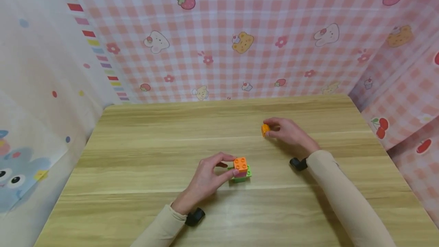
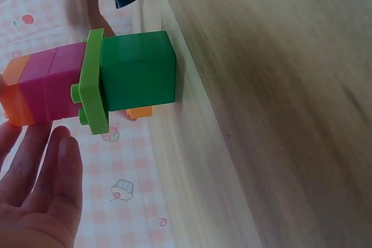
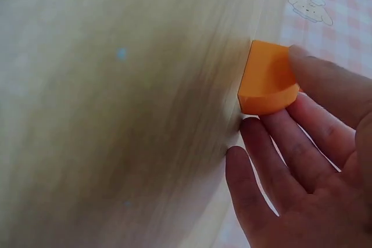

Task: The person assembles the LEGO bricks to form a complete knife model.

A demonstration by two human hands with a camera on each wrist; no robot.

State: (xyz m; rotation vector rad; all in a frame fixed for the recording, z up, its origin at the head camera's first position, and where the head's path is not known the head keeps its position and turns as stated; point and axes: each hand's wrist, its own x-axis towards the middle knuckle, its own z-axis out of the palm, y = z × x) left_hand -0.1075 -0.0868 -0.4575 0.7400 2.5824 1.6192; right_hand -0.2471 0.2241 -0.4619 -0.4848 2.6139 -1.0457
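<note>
The block stack (image 1: 241, 169) stands near the middle of the counter (image 1: 137, 186): an orange brick on top, pink below it, then a thin light-green plate and a dark-green base, as the left wrist view shows (image 2: 116, 79). The left hand (image 1: 209, 178), at 9 o'clock of the stack, has its grip closed on the upper bricks, thumb and fingers pinching the orange top. At 1 o'clock, well apart, the right hand (image 1: 289, 130) pinches 1 small orange piece (image 1: 265, 129) with a curved edge (image 3: 266, 78), resting on the counter.
</note>
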